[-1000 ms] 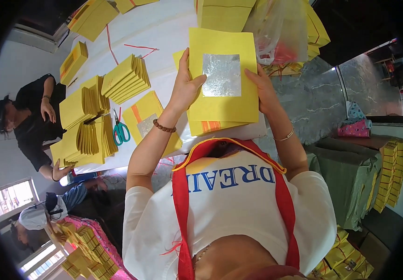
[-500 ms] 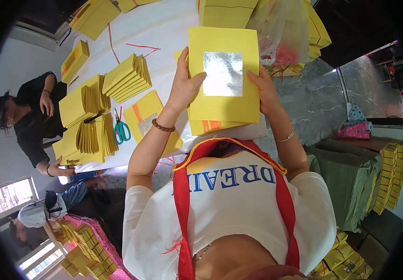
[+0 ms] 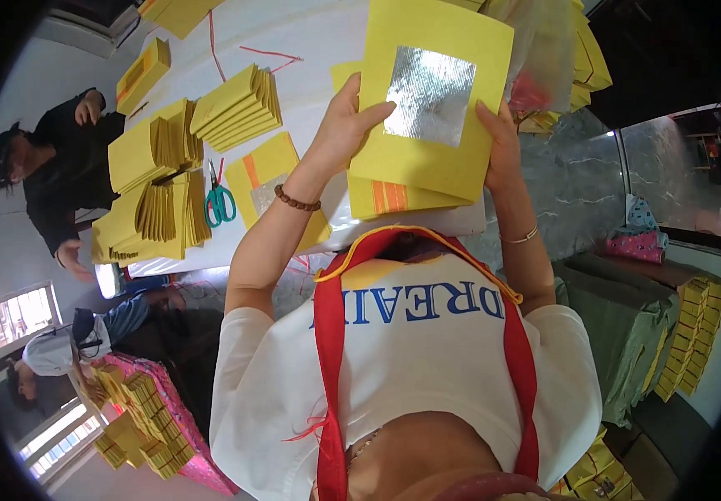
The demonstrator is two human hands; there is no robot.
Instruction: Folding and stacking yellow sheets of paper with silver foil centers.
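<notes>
Head view: both hands were up on one yellow paper sheet (image 3: 427,150) with a silver foil square (image 3: 430,96) in its middle. The sheet sat on top of a small stack of the same paper (image 3: 394,199) at the near edge of the white table (image 3: 318,50).

To do this step well, my read: keep the sheet flat, square its edges to the stack below, and press on the yellow border, not on the foil, which looks easy to crease or smudge.

Left hand (image 3: 339,125): fingers (image 3: 369,113) spread wide and flat on the sheet's left edge, thumb tip just touching the foil's left side. Pressing, not pinching. Bead bracelet (image 3: 298,200) on that wrist.

Right hand (image 3: 502,146): fingers curled around the sheet's right edge, gripping it; fingertips partly hidden behind the paper.

Further left on the table: fanned piles of folded yellow sheets (image 3: 235,104), green-handled scissors (image 3: 220,200). A person in black (image 3: 60,175) worked at the far left side. A clear plastic bag (image 3: 544,58) lay just right of the sheet.
</notes>
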